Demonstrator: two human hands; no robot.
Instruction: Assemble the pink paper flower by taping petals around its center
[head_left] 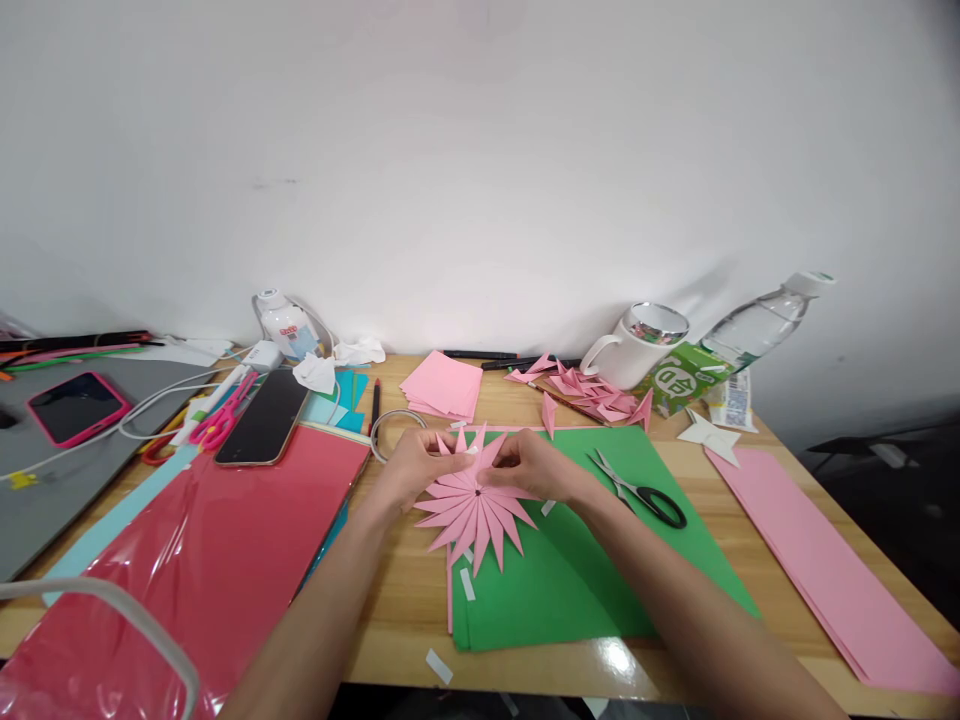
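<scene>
A pink folded-paper star with many narrow points is held above the left edge of a green paper sheet. My left hand pinches its upper left points, with a small white strip by the fingertips. On the upper right side, my right hand has its fingers closed on the star. Small white paper strips lie on the green sheet just below it. To the right of my right hand, scissors with black handles rest on the green sheet.
Pink square sheets and folded pink pieces lie behind. A white mug, green box and water bottle stand back right. Left are a phone, pink scissors and a red packet; right, pink strips.
</scene>
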